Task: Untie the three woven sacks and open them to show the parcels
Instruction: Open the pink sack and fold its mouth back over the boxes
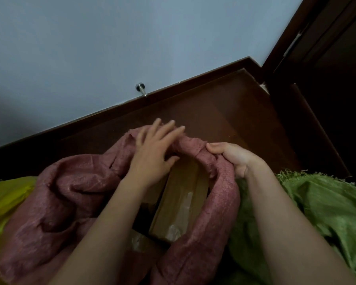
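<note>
Head view, one frame. Wall [90,48], pale blue-grey, fills the upper left and centre of the frame; dark wooden door w/ frame [327,58] occupies the upper right. Wooden floor [224,112], dark brown, runs diagonally across the middle, edged by a dark skirting board [111,118] along the wall's base. Pink woven sack [49,198], lower centre-left, lies crumpled w/ its mouth open toward the camera; no tie visible on it. Green woven sack [327,206], lower right, w/ frayed rim at its upper edge, touching the pink sack's right side; whether tied or open cannot be told. Yellow woven sack [6,198], lower left edge, partly hidden behind the pink one; its state likewise cannot be told. Inside the pink sack's mouth, centre of frame: brown cardboard parcel [181,202], long side running from lower left to upper right, w/ clear tape on its top face; corner of a second parcel [140,241] below it, also taped. Left hand [152,153], centre, lies over the far-left rim of the mouth, fingers [169,130] straight and spread, flat on the fabric, gripping nothing that can be seen. Right hand [234,157], right of centre, grips the rim's right side: fingers curled into the cloth, thumb on top. Small metal door stopper [141,89], upper centre, projects from the wall just above the skirting board.
</note>
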Tool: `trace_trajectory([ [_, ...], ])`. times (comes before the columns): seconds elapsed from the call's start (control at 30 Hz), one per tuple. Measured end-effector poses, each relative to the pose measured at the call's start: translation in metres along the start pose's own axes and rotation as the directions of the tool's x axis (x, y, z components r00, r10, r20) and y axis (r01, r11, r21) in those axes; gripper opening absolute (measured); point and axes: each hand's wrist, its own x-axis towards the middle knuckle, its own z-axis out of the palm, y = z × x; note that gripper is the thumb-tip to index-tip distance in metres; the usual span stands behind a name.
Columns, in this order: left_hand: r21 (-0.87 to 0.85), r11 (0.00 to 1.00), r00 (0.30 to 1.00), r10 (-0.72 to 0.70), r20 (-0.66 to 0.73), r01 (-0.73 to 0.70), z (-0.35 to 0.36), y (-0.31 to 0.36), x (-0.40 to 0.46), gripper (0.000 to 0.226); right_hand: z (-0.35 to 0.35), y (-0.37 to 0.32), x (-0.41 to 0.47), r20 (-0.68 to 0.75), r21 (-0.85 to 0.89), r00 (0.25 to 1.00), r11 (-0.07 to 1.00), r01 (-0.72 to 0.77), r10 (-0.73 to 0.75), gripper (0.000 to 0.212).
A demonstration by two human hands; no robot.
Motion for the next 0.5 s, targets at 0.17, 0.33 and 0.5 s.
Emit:
trace_trajectory([
  [0.17, -0.078, 0.996, 0.998, -0.050, 0.044, 0.054, 0.024, 0.016, 0.000, 0.036, 0.001, -0.004, -0.006, 0.263, -0.171, 0.964, 0.981, 0.096, -0.048, 0.037],
  [0.33, -0.190, 0.954, 0.971, -0.239, -0.009, 0.233, 0.022, 0.010, -0.001, 0.023, -0.009, -0.014, 0.002, -0.021, -0.492, 0.995, 0.867, 0.078, -0.101, 0.038],
  [0.5, -0.209, 0.932, 0.955, -0.296, 0.027, 0.295, 0.022, 0.014, 0.002, 0.014, -0.014, -0.027, -0.004, -0.302, -0.697, 0.897, 0.717, 0.022, -0.322, 0.023],
])
